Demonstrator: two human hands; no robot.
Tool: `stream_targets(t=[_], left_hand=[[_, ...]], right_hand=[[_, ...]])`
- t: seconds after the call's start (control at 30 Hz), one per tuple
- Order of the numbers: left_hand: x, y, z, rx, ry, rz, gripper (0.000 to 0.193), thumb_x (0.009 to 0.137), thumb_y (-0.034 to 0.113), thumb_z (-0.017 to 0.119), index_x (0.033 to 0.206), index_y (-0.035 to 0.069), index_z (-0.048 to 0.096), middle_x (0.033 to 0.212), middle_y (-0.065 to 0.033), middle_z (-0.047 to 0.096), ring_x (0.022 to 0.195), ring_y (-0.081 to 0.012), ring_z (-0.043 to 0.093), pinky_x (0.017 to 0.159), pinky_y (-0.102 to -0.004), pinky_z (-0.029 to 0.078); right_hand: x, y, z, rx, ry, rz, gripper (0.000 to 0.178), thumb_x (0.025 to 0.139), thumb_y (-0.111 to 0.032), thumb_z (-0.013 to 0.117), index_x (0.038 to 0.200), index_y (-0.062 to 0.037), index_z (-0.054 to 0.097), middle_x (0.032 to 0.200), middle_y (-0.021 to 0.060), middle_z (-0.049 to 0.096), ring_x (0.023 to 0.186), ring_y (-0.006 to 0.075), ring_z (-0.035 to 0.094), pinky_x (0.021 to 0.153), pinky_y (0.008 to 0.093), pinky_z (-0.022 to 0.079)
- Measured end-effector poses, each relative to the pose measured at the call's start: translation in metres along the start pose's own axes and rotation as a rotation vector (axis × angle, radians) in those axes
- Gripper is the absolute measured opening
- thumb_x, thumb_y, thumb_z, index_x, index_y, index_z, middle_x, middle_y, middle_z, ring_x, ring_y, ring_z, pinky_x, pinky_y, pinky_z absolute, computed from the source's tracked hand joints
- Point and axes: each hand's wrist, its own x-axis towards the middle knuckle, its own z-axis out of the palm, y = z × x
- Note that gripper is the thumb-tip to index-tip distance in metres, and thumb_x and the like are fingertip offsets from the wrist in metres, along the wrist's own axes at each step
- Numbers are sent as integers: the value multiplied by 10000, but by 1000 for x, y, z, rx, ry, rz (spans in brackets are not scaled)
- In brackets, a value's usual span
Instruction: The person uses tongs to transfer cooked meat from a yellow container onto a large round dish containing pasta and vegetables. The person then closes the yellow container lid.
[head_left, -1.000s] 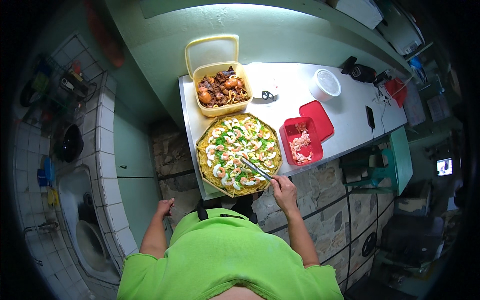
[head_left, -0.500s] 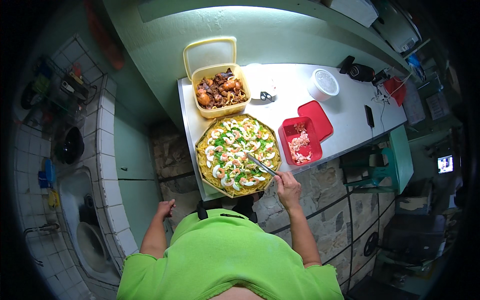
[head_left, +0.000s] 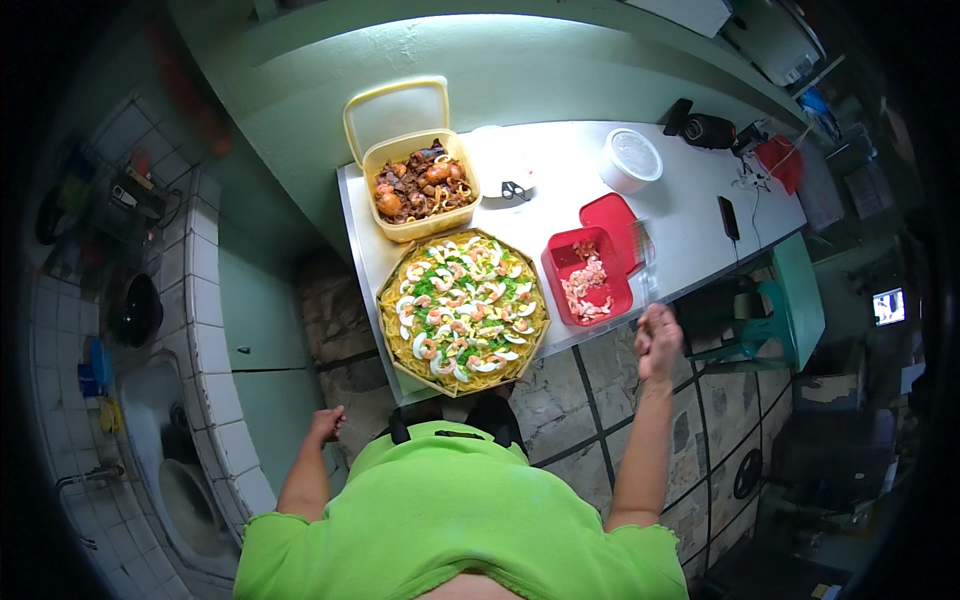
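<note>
My right hand (head_left: pixel 658 345) is closed on a slim metal utensil (head_left: pixel 647 258), blurred by motion, so its exact kind is unclear. It is raised off the table's front edge, to the right of a red plastic container (head_left: pixel 551 282) with chopped pink-white pieces inside. Left of that container sits an octagonal tray (head_left: pixel 398 368) of yellow noodles (head_left: pixel 497 377), topped with egg slices, shrimp and chopped greens. My left hand (head_left: pixel 327 424) hangs beside my body with its fingers curled in, nothing visible in them, apart from the table.
Behind the tray, a yellow tub (head_left: pixel 428 228) of dark stewed meat stands with its lid upright. Scissors (head_left: pixel 514 190), a white round container (head_left: pixel 631 161), a phone (head_left: pixel 728 218) and a black speaker (head_left: pixel 708 132) are on the white table (head_left: pixel 690 232). A sink (head_left: pixel 150 395) lies left.
My right hand has moved right with the utensil, from over the noodle tray to past the red container. My left hand stays low at my side. The view has shifted slightly.
</note>
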Motion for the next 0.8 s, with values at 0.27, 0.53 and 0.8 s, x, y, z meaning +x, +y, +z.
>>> stream_targets(t=[0.27, 0.53, 0.8], left_hand=[[-23, 19, 28, -111, 82, 61, 352, 903, 422, 622, 791, 89, 628, 622, 7, 525, 433, -113, 481, 430, -303, 439], [-91, -22, 90, -163, 172, -32, 343, 904, 413, 625, 823, 80, 653, 635, 1, 538, 442, -124, 490, 430, -304, 426], [-147, -83, 129, -246, 274, -223, 336, 901, 405, 630, 813, 81, 641, 625, 10, 538, 454, -126, 487, 461, -312, 440]], right_hand=[[199, 17, -60, -637, 302, -47, 287, 830, -339, 710, 746, -90, 594, 502, 8, 478, 461, 162, 503, 459, 316, 391], [286, 105, -64, -1259, 349, -3, 360, 863, -240, 603, 1146, -17, 580, 1273, 242, 477, 1108, 420, 560, 925, 507, 474], [310, 104, -71, -1210, 408, 34, 306, 886, -259, 586, 1051, -2, 604, 1004, 199, 633, 995, 390, 625, 849, 500, 497]])
